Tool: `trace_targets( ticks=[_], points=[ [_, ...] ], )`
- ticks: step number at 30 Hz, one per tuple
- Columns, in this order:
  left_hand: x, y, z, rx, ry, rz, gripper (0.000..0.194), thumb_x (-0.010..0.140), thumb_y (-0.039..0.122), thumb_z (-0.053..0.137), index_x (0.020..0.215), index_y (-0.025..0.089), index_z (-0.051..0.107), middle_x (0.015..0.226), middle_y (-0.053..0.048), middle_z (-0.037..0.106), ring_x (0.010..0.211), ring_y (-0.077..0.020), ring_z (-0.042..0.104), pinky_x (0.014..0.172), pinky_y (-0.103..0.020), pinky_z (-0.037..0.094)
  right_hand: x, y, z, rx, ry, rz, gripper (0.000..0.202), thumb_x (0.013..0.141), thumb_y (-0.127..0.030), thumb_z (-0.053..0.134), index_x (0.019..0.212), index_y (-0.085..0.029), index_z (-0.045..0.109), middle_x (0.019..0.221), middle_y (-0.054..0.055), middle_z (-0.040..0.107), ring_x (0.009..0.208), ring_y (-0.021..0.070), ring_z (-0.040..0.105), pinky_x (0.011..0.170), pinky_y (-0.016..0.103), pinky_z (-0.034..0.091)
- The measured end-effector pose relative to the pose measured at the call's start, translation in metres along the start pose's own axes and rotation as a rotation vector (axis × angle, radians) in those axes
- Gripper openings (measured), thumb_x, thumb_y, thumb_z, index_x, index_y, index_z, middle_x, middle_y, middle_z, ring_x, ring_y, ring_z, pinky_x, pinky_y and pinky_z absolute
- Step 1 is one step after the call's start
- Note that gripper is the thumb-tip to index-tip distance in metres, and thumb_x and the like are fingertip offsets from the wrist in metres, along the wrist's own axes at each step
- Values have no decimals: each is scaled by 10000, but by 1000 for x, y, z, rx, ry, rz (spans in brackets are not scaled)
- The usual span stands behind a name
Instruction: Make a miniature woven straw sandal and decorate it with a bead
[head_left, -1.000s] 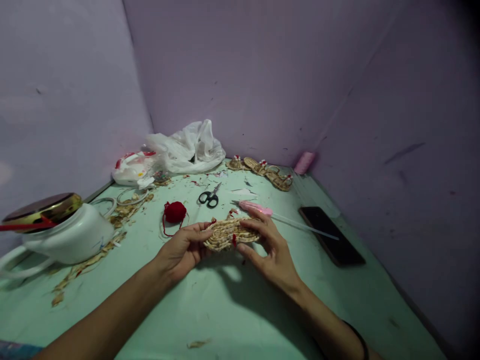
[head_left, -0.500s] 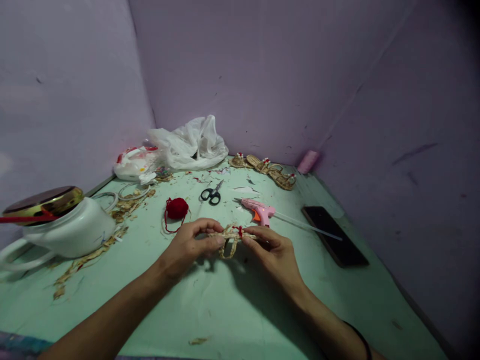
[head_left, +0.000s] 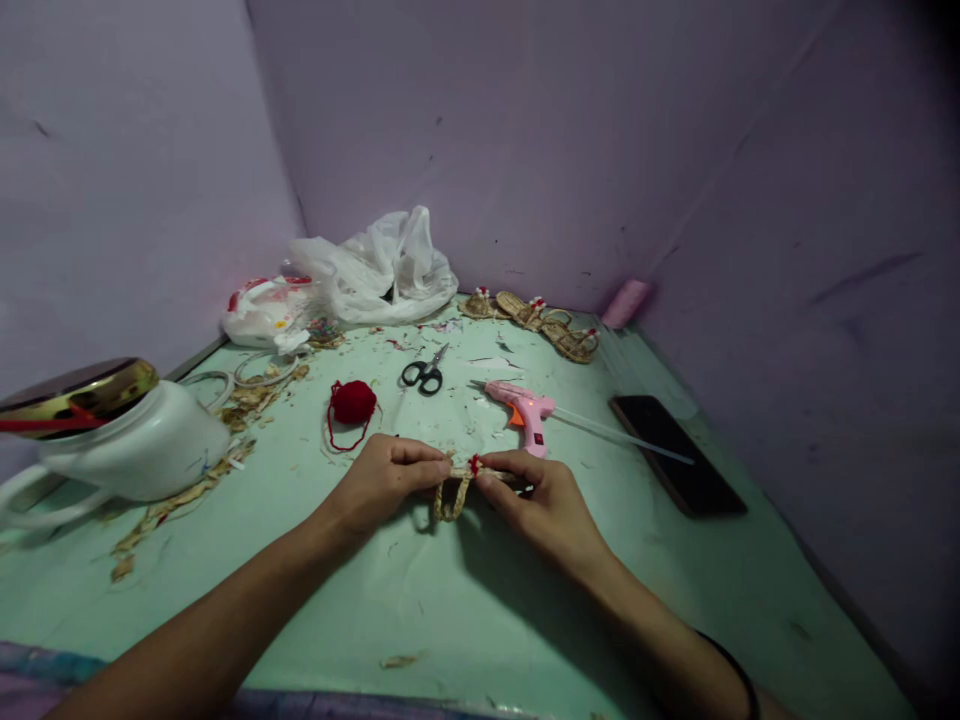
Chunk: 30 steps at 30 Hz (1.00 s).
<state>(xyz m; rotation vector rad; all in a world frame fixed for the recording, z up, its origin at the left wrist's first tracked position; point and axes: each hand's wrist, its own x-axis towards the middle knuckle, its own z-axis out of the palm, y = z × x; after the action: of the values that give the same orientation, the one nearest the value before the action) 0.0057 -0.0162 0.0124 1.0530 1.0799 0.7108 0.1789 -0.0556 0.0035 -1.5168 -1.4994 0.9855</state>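
Observation:
A small woven straw piece (head_left: 451, 500) with a braided loop hanging down and a bit of red yarn on top is held up between both hands, over the table. My left hand (head_left: 390, 478) pinches its left end between thumb and fingers. At the other end, beside the red yarn, my right hand (head_left: 536, 495) grips it with thumb and forefinger. Just beyond the right hand lies a pink glue gun (head_left: 529, 405) with a clear glue stick in its back. A red yarn ball (head_left: 353, 402) and black-handled scissors (head_left: 426, 374) rest farther back.
A phone (head_left: 679, 455) lies at right on the green table (head_left: 360, 620). Small straw sandals (head_left: 566, 338) and a pink roll (head_left: 625, 303) are at the back, with a white plastic bag (head_left: 382, 270). Straw scraps surround a white pot (head_left: 157, 445) at left.
The camera view has shifted slightly. Held in both hands, the straw piece has tilted a little, and its braided loop now hangs more openly between them.

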Motion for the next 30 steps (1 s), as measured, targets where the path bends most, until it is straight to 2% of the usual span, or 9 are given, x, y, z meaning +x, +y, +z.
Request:
trace_targets(
  ticks=[3, 11, 15, 24, 27, 30],
  points=[
    [0, 0, -1, 10, -33, 5, 186, 558, 232, 709, 689, 101, 725, 666, -89, 702, 667, -190, 625, 690, -302, 452, 1, 2, 4, 49, 39, 32, 265, 688, -317, 585, 822, -127, 710, 678, 61, 694, 575, 167, 599, 518, 262, 451],
    [2, 2, 1, 142, 40, 32, 143, 586, 234, 654, 603, 108, 720, 606, -88, 687, 581, -159, 584, 583, -263, 427, 6, -4, 6, 133, 78, 118, 200, 630, -262, 604, 702, -116, 720, 548, 18, 637, 454, 95, 490, 411, 194, 347],
    [2, 3, 1, 183, 54, 36, 156, 584, 252, 648, 557, 110, 707, 564, -78, 669, 564, -158, 564, 564, -260, 415, 8, -5, 6, 165, 83, 158, 176, 598, -232, 606, 671, -120, 722, 516, 10, 621, 435, 87, 467, 393, 189, 326],
    [5, 1, 2, 125, 74, -6, 148, 560, 239, 676, 530, 95, 692, 510, -60, 636, 503, -124, 525, 505, -229, 386, 10, -3, 6, 200, 91, 180, 161, 584, -229, 635, 658, -112, 719, 488, 4, 601, 430, 83, 457, 397, 195, 330],
    [9, 1, -3, 63, 44, 14, 246, 609, 330, 679, 593, 85, 699, 574, -79, 658, 532, -137, 556, 524, -241, 428, 15, 1, 2, 302, 109, 242, 187, 567, -263, 697, 668, -106, 719, 504, 14, 613, 455, 98, 502, 427, 207, 391],
    [10, 5, -8, 45, -19, 116, 330, 637, 376, 680, 798, 90, 716, 760, -104, 693, 596, -146, 582, 524, -237, 442, 20, 5, -3, 595, 67, 339, 260, 554, -307, 750, 710, -104, 706, 656, 53, 668, 558, 130, 581, 479, 222, 476]
  ],
)
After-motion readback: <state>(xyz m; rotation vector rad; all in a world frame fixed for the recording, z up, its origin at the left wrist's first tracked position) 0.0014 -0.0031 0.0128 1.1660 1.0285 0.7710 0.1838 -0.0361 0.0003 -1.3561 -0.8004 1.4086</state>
